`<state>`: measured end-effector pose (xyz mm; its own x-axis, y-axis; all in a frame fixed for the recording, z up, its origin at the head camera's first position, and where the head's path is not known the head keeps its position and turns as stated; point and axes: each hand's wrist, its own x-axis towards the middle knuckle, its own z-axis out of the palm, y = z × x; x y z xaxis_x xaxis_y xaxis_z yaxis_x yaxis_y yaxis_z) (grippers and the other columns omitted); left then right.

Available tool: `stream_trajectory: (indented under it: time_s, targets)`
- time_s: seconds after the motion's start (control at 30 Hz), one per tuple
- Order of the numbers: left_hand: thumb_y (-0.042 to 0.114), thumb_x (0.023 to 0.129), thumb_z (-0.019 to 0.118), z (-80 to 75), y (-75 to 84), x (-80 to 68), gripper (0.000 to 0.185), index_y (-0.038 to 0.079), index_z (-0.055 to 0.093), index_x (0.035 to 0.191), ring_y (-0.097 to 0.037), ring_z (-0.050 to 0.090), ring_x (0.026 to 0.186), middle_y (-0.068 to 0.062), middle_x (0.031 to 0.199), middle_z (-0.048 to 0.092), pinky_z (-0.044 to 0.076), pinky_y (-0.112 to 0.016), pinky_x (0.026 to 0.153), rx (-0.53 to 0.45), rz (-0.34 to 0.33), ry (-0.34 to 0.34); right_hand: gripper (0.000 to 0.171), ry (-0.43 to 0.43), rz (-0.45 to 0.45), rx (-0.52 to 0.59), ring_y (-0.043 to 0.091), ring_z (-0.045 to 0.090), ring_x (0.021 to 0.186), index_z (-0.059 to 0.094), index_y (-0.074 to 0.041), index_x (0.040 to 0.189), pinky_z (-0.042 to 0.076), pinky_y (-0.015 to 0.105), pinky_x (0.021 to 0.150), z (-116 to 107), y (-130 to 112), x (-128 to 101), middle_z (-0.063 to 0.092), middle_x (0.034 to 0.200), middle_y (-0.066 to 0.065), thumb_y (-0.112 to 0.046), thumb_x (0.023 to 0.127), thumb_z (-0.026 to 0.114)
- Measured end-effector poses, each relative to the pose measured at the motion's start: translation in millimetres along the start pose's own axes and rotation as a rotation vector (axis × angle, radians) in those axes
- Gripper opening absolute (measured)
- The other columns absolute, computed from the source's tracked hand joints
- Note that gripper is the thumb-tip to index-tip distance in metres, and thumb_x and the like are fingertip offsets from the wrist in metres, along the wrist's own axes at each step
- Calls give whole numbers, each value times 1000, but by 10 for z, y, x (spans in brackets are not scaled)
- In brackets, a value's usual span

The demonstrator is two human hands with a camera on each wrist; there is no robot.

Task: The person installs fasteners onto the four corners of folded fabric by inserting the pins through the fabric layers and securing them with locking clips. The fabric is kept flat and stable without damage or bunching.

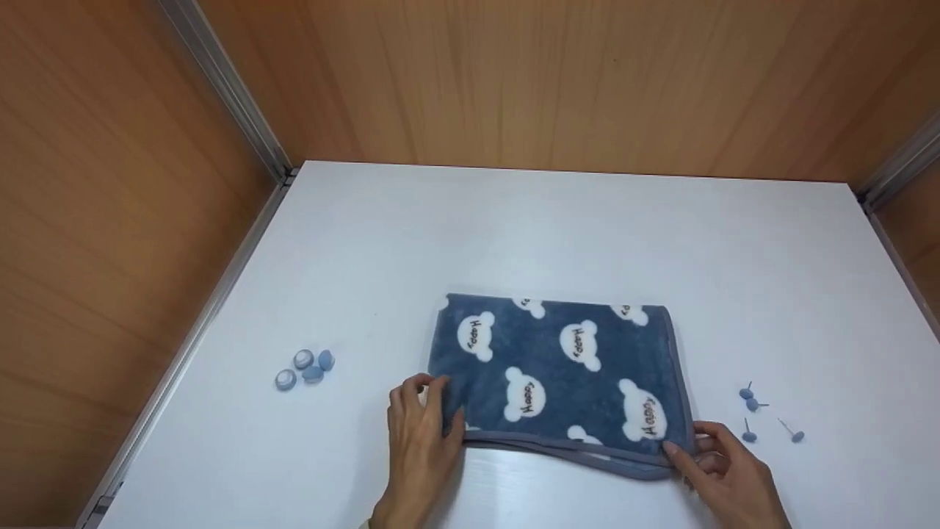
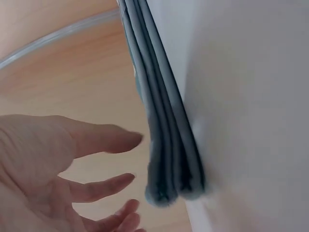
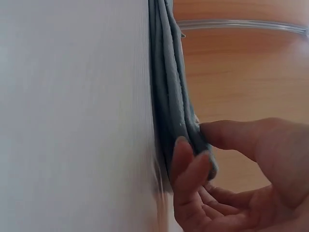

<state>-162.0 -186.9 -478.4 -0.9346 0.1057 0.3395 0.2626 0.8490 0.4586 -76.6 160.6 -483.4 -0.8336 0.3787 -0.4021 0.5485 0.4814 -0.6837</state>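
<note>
A folded blue blanket (image 1: pixel 547 367) with white bear heads and dark lettering lies on the table in the head view. My left hand (image 1: pixel 422 433) is at its near left corner, fingers relaxed and spread; the left wrist view shows thumb and fingers beside the stacked folds (image 2: pixel 166 130) without gripping them. At the near right corner my right hand (image 1: pixel 727 470) pinches the edge, thumb on top and fingers below. In the right wrist view the pinched upper layers (image 3: pixel 176 92) are lifted a little off the lowest one.
Several round blue-and-white caps (image 1: pixel 303 358) lie left of the blanket. Several blue-headed pins (image 1: pixel 749 436) lie to its right, close to the right hand, some with points upward. Wooden panels (image 1: pixel 551 88) with metal rails border the white table (image 1: pixel 529 228).
</note>
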Motion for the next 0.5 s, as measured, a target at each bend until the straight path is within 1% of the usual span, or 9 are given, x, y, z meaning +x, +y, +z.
stream_trajectory:
  time_s: [0.1,0.2,0.27,0.33,0.4,0.5]
  targets:
    - [8,80,86,43,91,7,32,5,71,108,-30,52,103,-12,108,59,47,-47,84,-22,72,59,71,47,-22,-13,13,66,73,54,-3,134,51,25,65,-46,13,-13,68,97,5,-58,92,70]
    - [9,80,87,90,198,17,27,7,73,103,-27,56,99,-8,103,63,50,-44,81,-53,144,90,57,114,-50,-2,11,65,74,57,-5,131,51,23,65,-69,29,-16,68,95,4,-50,97,68]
    - [9,79,88,126,280,27,27,8,73,102,-24,58,97,-6,100,64,51,-42,79,-86,188,99,48,164,-73,3,9,65,75,60,-6,129,51,22,64,-78,38,-7,69,96,5,-43,99,68]
    - [10,80,88,165,365,40,26,9,73,101,-21,59,93,-4,97,65,52,-40,77,-115,238,105,40,219,-102,0,8,66,75,62,-7,126,52,20,64,-87,47,2,70,96,6,-36,100,69]
    - [11,81,87,208,456,47,25,10,73,101,-19,59,90,-2,96,65,52,-37,74,-144,281,97,35,265,-129,-4,5,66,75,63,-6,124,52,18,63,-105,59,6,71,96,7,-30,100,70]
    - [15,85,85,267,598,42,22,11,72,102,-17,58,88,0,96,64,51,-34,71,-172,342,52,30,336,-175,-9,-1,64,73,65,-6,122,50,13,63,-146,89,7,71,97,8,-24,99,72]
